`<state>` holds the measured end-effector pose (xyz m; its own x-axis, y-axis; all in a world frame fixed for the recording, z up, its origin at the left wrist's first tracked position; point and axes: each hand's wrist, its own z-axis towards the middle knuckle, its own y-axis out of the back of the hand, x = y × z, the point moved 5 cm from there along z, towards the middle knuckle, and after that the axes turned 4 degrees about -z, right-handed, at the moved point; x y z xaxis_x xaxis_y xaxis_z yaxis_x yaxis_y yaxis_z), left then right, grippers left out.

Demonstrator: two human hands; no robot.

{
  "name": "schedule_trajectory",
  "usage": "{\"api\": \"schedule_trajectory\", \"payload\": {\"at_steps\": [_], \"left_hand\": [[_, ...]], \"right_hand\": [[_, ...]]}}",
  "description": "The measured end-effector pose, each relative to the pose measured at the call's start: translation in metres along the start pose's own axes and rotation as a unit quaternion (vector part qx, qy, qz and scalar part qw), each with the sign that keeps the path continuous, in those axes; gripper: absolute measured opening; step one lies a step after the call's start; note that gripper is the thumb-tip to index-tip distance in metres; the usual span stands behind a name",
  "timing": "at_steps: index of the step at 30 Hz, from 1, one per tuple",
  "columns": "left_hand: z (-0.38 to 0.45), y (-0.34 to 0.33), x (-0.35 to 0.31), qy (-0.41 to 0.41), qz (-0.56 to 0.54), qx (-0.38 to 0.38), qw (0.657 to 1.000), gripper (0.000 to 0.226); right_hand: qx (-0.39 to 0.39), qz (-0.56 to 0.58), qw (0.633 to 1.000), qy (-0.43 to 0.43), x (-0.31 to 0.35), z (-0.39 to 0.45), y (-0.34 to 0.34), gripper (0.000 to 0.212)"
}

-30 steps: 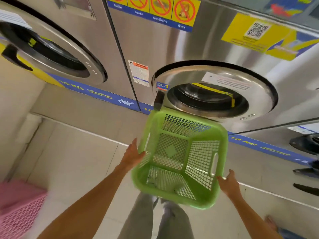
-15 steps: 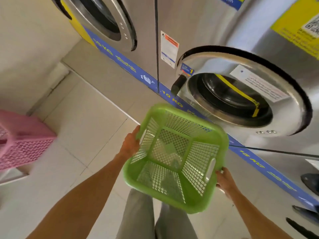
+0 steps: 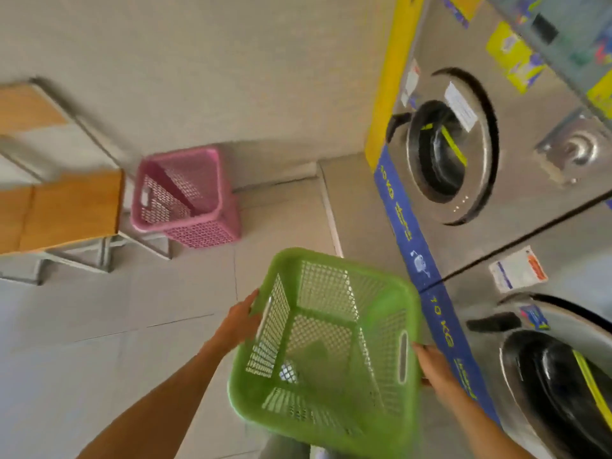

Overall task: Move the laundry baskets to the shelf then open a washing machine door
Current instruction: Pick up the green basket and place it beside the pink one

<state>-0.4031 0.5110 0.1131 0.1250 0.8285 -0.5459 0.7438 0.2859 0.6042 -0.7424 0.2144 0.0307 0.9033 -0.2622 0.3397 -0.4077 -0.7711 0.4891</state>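
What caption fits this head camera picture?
Both hands carry an empty green basket past washing machines toward a pink basket.

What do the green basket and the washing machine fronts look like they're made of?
Green basket: probably moulded plastic, matte, going by its perforated lattice walls and rounded rim. Washing machine fronts: apparently stainless steel with a brushed sheen, showing soft grey reflections; the door ring looks like polished metal.

A pale tiled floor (image 3: 99, 326) fills the lower left of the frame. A beige wall (image 3: 198, 61) occupies the upper centre. A blue strip (image 3: 402, 223) runs diagonally at right, a yellow band (image 3: 394, 71) above it.
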Motion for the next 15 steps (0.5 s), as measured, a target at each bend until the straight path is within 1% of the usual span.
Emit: {"api": "schedule_trajectory", "payload": {"at_steps": [2,4,6,8,11,13,15], "left_hand": [[0.0,0.041,0.018,0.025,-0.033,-0.042,0.998,0.061],[0.002,0.079,0.029,0.043,-0.07,-0.075,0.994,0.061],[0.008,0.111,0.032,0.042,-0.093,-0.099,0.99,0.058],[0.018,0.142,0.032,0.037,-0.118,-0.119,0.985,0.056],[0.041,0.187,0.025,0.025,-0.146,-0.142,0.979,0.061],[0.061,0.213,0.013,-0.004,-0.152,-0.151,0.977,0.06],[0.087,0.234,0.002,-0.032,-0.156,-0.16,0.974,0.054]], "right_hand": [[-0.004,-0.046,0.997,0.06,0.085,-0.021,-0.005,0.029],[-0.012,-0.102,0.988,0.116,0.159,-0.036,-0.012,0.035],[-0.018,-0.147,0.977,0.151,0.223,-0.046,-0.018,0.038],[-0.025,-0.163,0.971,0.174,0.277,-0.055,-0.02,0.034],[-0.045,-0.191,0.959,0.205,0.346,-0.067,-0.015,0.03],[-0.061,-0.207,0.95,0.228,0.39,-0.072,-0.009,0.031],[-0.079,-0.225,0.942,0.236,0.429,-0.066,-0.003,0.031]]}}
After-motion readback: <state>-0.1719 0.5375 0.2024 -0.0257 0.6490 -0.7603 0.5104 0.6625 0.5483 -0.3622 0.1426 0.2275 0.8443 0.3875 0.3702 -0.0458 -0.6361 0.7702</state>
